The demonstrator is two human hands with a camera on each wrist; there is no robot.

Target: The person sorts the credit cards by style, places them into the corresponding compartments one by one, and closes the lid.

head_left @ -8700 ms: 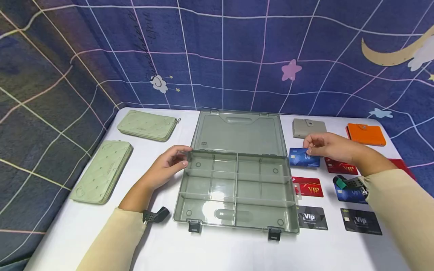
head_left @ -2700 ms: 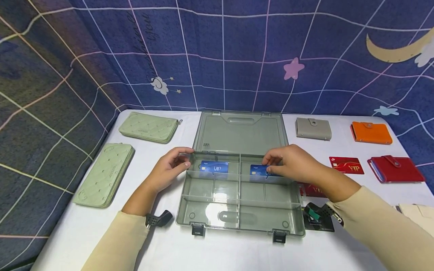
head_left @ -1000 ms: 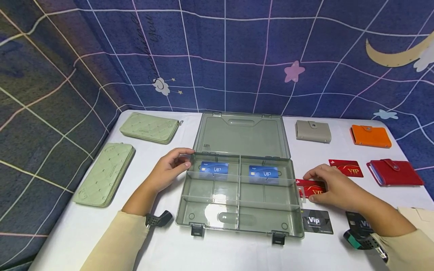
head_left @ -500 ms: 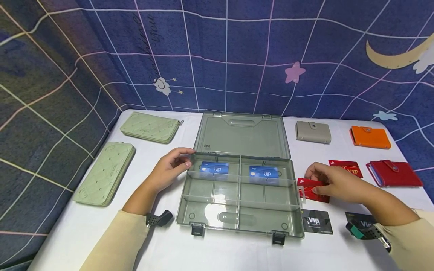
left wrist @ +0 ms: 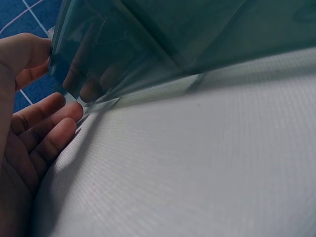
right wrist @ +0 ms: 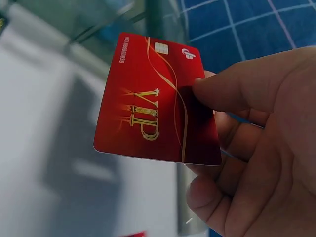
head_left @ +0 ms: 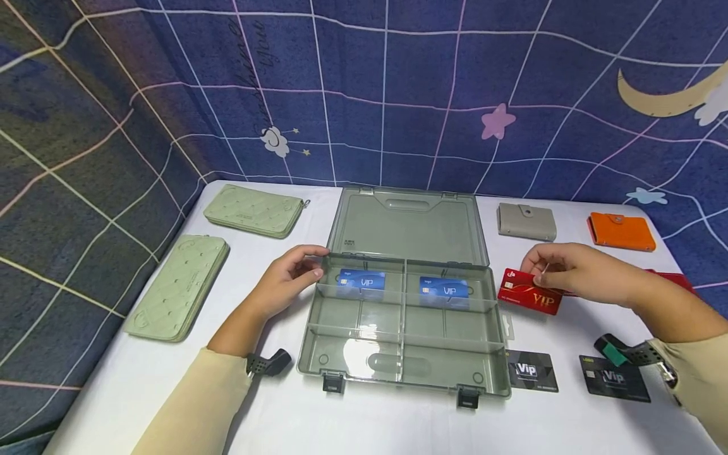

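Observation:
My right hand (head_left: 580, 268) pinches a red VIP card (right wrist: 143, 103) between thumb and fingers, raised just right of the open grey-green clear plastic box (head_left: 400, 379). In the right wrist view its printed side shows, tilted. My left hand (head_left: 287, 281) touches the box's back left corner; in the left wrist view its fingers (left wrist: 54, 116) lie loosely at that wall. A blue VIP card (head_left: 361, 284) lies in the back left compartment and another blue VIP card (head_left: 443, 292) in the back right one. The box's other compartments hold no cards.
Two black Vip cards, a nearer one (head_left: 533, 371) and a farther one (head_left: 614, 378), lie right of the box. Behind them are grey (head_left: 527, 221), orange (head_left: 621, 231) and partly hidden red (head_left: 677, 279) card holders. Green wallets (head_left: 253, 210) lie at left.
Two blue cards have come into the back compartments; my right hand set down the second. It then took the red card beside the box and lifted it. My left hand stays at the corner.

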